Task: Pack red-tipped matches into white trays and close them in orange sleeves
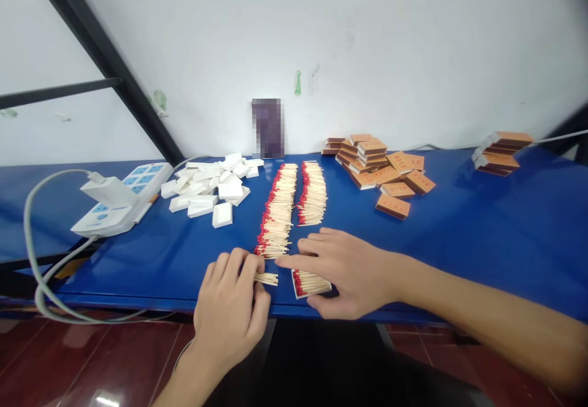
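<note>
My left hand is closed near the table's front edge, its fingers pinching a small bunch of matches whose heads are hidden. To its right, my right hand has its thumb and index finger around a white matchbox tray filled with red-headed matches. That index finger reaches left past the tray, close to the lower end of a long row of loose matches. A shorter row of matches lies beside it, just beyond my right hand. Red heads face left in both rows.
White empty-looking trays are heaped at left on the blue table. Orange matchbox sleeves lie piled at back right, with another stack farther right. A power strip with a looping cable sits at far left.
</note>
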Demonstrator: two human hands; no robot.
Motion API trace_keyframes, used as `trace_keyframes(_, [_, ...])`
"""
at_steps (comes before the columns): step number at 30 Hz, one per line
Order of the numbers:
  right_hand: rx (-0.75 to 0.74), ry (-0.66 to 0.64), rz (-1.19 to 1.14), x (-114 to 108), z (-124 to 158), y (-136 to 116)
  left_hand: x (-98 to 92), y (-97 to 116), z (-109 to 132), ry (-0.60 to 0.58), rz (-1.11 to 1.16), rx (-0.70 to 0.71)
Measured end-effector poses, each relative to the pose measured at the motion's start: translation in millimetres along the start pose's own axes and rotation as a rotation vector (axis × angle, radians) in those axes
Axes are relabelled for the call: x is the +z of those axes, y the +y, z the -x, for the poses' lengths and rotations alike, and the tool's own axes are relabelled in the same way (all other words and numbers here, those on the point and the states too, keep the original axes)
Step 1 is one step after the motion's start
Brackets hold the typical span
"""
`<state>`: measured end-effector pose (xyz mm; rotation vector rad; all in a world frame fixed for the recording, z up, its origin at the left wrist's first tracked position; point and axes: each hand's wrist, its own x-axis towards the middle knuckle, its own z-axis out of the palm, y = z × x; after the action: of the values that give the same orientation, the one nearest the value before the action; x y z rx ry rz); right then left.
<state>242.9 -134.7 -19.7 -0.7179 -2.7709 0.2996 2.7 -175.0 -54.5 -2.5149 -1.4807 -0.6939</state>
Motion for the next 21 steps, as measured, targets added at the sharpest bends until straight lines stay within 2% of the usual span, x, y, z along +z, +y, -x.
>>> trace_keyframes(5, [-0.012, 0.01, -0.005, 0, 1, 1, -0.4, 0, 0, 0.0, 0.01, -0.007])
trace_keyframes(11, [-0.016, 0.133, -0.007, 2, -3, 0, 0.1, -1, 0, -0.014, 0.005, -0.006])
trace_keyframes(14, [0.008, 0.196, 0.009, 4, -8, -6, -0.2, -1, 0, -0.013, 0.0, -0.006])
trace_keyframes(21, [-0.021, 0.207, 0.159, 13, -24, -29, 0.9, -1, 2, -0.027, -0.027, 0.0])
